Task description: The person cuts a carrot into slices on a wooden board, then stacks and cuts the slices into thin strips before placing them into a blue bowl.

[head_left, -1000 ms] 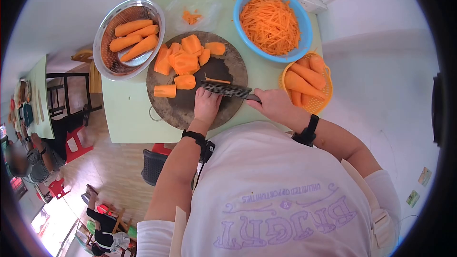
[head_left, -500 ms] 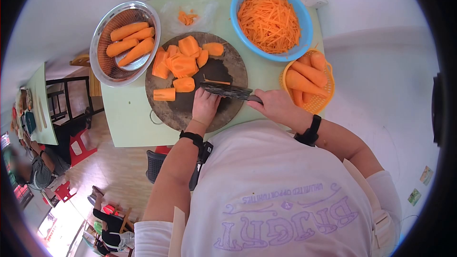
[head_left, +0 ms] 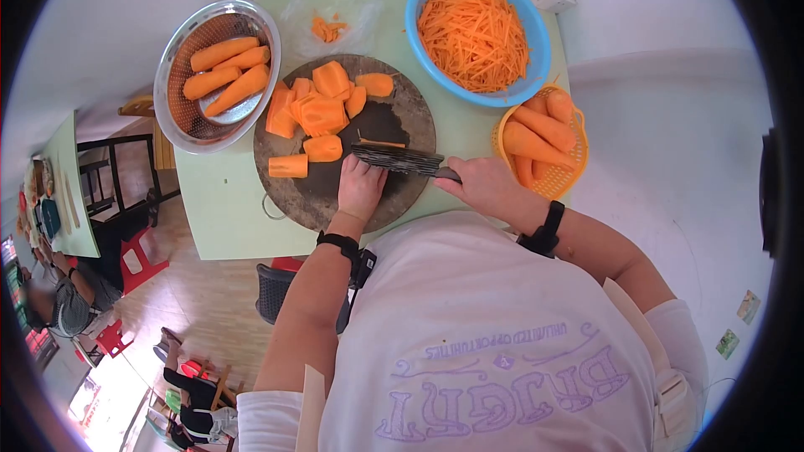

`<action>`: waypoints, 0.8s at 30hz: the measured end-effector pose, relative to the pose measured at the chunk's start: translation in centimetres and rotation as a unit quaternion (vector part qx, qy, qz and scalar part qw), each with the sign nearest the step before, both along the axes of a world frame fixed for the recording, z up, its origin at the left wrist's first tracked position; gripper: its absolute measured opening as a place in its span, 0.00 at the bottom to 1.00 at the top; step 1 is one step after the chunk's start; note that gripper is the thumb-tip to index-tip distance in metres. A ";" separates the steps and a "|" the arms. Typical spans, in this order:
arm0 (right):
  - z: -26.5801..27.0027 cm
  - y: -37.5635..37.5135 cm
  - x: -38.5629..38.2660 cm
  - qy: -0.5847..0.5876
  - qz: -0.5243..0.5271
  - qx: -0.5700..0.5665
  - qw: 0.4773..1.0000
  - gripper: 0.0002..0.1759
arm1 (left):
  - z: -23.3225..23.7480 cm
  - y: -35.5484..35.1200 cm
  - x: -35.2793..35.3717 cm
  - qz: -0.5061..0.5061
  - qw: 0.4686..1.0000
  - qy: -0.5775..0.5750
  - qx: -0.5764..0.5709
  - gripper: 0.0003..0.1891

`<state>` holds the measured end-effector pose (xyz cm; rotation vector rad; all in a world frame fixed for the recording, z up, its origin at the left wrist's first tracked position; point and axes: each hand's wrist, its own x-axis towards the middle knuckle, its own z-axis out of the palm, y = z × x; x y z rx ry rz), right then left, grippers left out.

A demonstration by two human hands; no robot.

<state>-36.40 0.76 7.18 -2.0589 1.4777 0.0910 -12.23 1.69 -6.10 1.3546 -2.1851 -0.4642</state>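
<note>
My right hand (head_left: 484, 184) grips the handle of a dark-bladed kitchen knife (head_left: 394, 157), held low over the round chopping board (head_left: 285, 194). My left hand (head_left: 362, 187) has its fingers curled down against the near side of the blade, on a carrot piece mostly hidden by blade and fingers. Past the blade a thin strip of carrot (head_left: 382, 144) shows. Cut carrot chunks and slices (head_left: 322, 115) are heaped on the far left of the board, with two short pieces (head_left: 289, 166) closer to my left hand.
A metal colander (head_left: 164, 88) with several peeled carrots stands at the left. At the back right is a blue basin (head_left: 543, 42) of carrot shreds, with a yellow basket (head_left: 582, 151) of carrots nearer me. A plastic bag (head_left: 360, 27) with scraps lies behind the board. Other people are at far left.
Hands and knife keep almost the same place, the blade a hair further left. The view has shifted very slightly.
</note>
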 end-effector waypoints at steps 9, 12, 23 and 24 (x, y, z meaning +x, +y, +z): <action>-1.4 -0.5 0.2 0.012 0.000 0.029 1.000 0.26 | -0.2 -0.3 -0.2 0.004 0.999 0.000 -0.033 0.11; -2.5 -0.6 0.0 -0.002 0.003 0.017 1.000 0.25 | -0.5 -0.2 -0.1 0.002 0.999 -0.005 -0.039 0.12; -0.7 0.5 -1.5 -0.036 -0.001 -0.008 0.999 0.24 | 0.2 -0.2 -0.3 0.018 0.999 0.006 -0.029 0.11; -0.6 0.6 -1.6 -0.033 -0.005 -0.006 0.999 0.24 | 0.2 -0.2 -0.3 0.015 0.999 0.007 -0.027 0.12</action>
